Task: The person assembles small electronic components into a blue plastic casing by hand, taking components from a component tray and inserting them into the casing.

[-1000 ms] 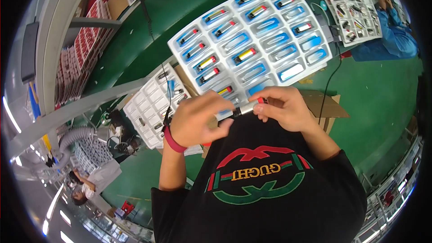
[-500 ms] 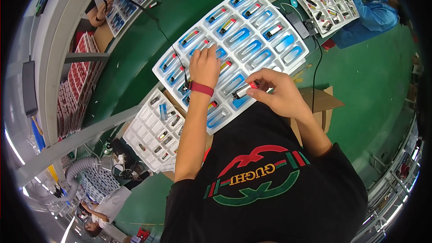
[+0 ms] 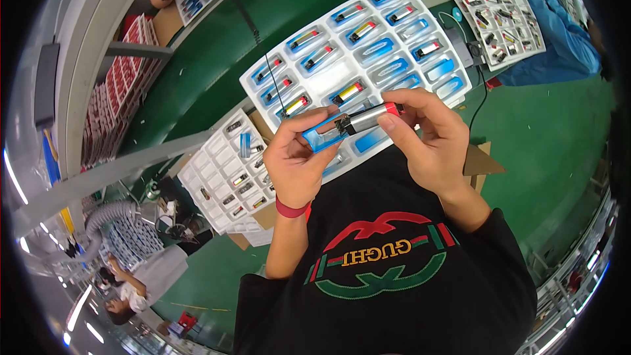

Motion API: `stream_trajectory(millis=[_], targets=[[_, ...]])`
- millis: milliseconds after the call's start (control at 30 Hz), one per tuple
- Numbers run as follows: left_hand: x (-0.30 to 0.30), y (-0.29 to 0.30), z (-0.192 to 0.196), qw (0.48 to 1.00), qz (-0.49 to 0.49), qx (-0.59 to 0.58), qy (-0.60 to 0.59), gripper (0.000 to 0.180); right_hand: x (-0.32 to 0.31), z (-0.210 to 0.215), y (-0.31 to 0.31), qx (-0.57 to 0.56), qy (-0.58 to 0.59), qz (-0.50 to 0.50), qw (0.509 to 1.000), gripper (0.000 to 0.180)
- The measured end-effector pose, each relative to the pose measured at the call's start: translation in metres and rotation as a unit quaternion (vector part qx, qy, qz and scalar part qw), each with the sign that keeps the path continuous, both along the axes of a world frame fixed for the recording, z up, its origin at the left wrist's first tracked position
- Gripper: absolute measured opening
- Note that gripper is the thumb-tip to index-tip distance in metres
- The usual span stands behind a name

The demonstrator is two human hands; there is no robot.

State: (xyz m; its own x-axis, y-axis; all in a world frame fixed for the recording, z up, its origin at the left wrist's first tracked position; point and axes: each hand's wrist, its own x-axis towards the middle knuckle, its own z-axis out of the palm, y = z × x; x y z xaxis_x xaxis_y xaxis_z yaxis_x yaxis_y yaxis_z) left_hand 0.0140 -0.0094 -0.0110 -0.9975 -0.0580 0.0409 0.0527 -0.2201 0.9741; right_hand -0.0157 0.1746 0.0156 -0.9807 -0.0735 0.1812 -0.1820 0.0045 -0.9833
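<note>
Blue shell [image 3: 323, 135], silver cylinder [image 3: 368, 117] with red tip, white tray [image 3: 263, 79], green table [image 3: 545, 138], red wristband [image 3: 291, 209]

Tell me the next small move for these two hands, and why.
Probably slide the silver cylinder further into the blue shell. The right hand pinches the cylinder near its red end, the left hand holds the shell, and the cylinder's dark end already meets the shell's open end, so the parts look lined up but only partly joined above the white tray.
</note>
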Motion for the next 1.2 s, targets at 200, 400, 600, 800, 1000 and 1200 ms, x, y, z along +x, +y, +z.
stream_trajectory(millis=[200, 400, 600, 800, 1000, 1200], targets=[[0.012, -0.003, 0.002, 0.999, 0.015, -0.018, -0.027, 0.041, 0.0, 0.002, -0.012, 0.089, 0.055, 0.045, 0.993, 0.025], [0.016, -0.002, 0.003, 0.999, 0.015, -0.011, -0.038, 0.042, 0.003, -0.005, -0.022, 0.11, 0.035, 0.062, 0.991, 0.026], [0.016, -0.001, -0.001, 0.999, 0.029, -0.005, -0.019, 0.039, 0.002, -0.008, -0.028, 0.172, 0.143, 0.022, 0.974, 0.03], [0.016, -0.007, 0.0, 0.999, 0.04, -0.003, -0.021, 0.038, 0.001, -0.003, -0.034, 0.077, -0.059, 0.009, 0.995, 0.025], [0.016, 0.003, -0.001, 0.997, 0.067, -0.034, -0.031, 0.035, 0.004, -0.017, -0.035, 0.17, 0.126, -0.036, 0.977, 0.025], [0.016, 0.006, -0.004, 0.996, 0.084, -0.037, -0.018, 0.036, 0.002, -0.021, -0.038, 0.041, -0.098, -0.036, 0.994, 0.029]])
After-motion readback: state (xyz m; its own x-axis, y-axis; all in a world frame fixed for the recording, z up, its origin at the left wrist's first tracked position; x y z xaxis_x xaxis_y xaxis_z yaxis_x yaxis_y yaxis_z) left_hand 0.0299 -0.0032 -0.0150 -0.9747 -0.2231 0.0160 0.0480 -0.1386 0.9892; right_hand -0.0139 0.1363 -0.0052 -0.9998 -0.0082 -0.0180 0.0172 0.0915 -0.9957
